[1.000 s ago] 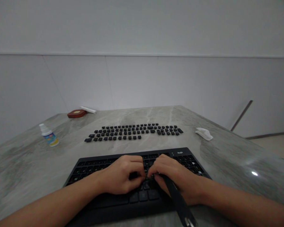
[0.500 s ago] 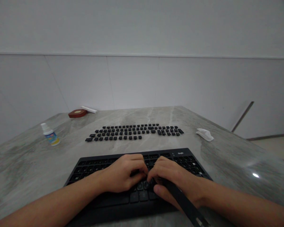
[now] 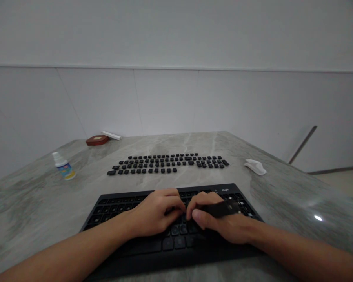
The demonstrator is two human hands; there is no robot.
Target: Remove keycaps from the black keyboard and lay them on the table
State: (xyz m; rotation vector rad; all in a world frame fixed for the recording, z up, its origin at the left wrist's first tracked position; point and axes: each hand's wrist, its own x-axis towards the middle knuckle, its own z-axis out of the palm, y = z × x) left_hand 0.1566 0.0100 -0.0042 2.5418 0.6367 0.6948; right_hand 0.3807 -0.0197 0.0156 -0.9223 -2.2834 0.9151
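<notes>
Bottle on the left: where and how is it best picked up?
Grip the bottle around its body, below the white cap, probably with the left hand, coming from its right, the side nearer the keyboard. The body is wider than the cap and seems to stand upright, so the hand could wrap it.

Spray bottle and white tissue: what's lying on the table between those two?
Rows of loose black keycaps lie between the spray bottle and the white tissue, with bare tabletop either side, as the head view shows.
</notes>
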